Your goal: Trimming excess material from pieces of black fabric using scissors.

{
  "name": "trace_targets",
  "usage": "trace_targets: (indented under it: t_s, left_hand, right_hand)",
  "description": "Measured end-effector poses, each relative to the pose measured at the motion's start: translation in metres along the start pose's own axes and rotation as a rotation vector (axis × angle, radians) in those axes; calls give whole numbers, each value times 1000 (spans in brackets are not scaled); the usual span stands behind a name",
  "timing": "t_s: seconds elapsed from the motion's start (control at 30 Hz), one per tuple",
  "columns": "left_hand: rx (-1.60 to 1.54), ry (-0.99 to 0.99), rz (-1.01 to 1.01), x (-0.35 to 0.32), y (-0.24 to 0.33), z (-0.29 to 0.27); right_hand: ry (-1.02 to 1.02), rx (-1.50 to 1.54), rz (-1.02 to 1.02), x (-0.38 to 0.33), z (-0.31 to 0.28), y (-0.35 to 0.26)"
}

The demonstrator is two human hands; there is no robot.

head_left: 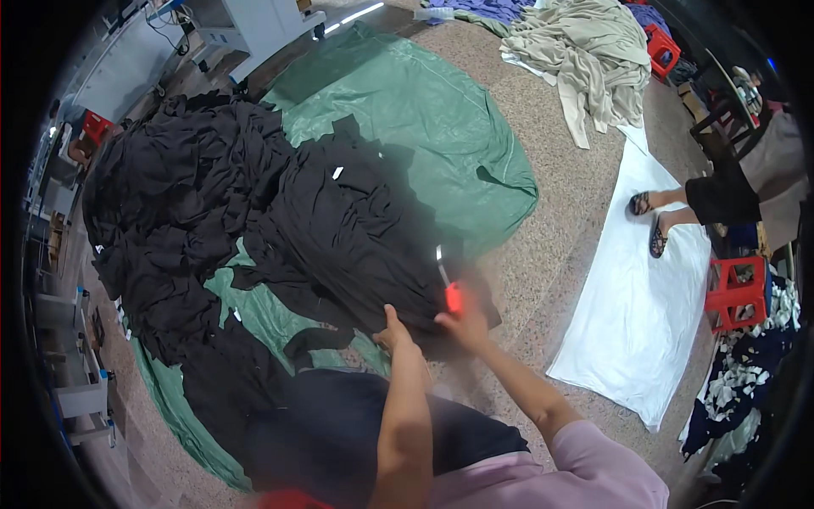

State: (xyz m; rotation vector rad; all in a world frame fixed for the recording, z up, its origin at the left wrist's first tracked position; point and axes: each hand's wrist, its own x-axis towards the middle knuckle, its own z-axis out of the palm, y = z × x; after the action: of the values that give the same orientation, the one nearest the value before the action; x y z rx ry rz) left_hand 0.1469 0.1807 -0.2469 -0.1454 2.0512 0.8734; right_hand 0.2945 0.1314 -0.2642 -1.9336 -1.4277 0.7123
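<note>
My right hand (466,329) grips a red-handled tool (454,299) with a thin metal end pointing up and away from me; motion blurs it, so I cannot make out its exact kind. Beneath and beyond that hand lies a heap of black cloth (339,229), its near right edge smeared by motion. My left hand (397,332) is at the near edge of the black cloth, a finger raised and another stretched to the left, with nothing seen between them. A small white tag (337,173) shows on the cloth. A green sheet (415,102) lies under the heap.
On the right, a person's sandalled feet (657,222) are on a white sheet (627,339), beside a red plastic stool (736,293). Beige cloth (589,55) is piled at the far right. A white machine stand (263,38) stands at the far left. Navy and white scraps (738,382) lie at the right.
</note>
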Motion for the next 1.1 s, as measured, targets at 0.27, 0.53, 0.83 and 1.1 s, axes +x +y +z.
trace_targets:
  t_s: [0.27, 0.53, 0.83, 1.1]
  left_hand:
    - [-105, -250, -305, -14, -9, 1]
    - [-355, -699, -113, -20, 2, -5]
    - [-608, -1080, -118, -69, 63, -22]
    - [-642, -795, 582, -111, 272, -142]
  right_hand:
    - [-391, -67, 374, 3, -6, -18]
    - [-475, 394, 266, 31, -48, -73]
    - [-274, 14, -36, 7, -115, -144]
    - [-450, 173, -446, 69, -113, -361]
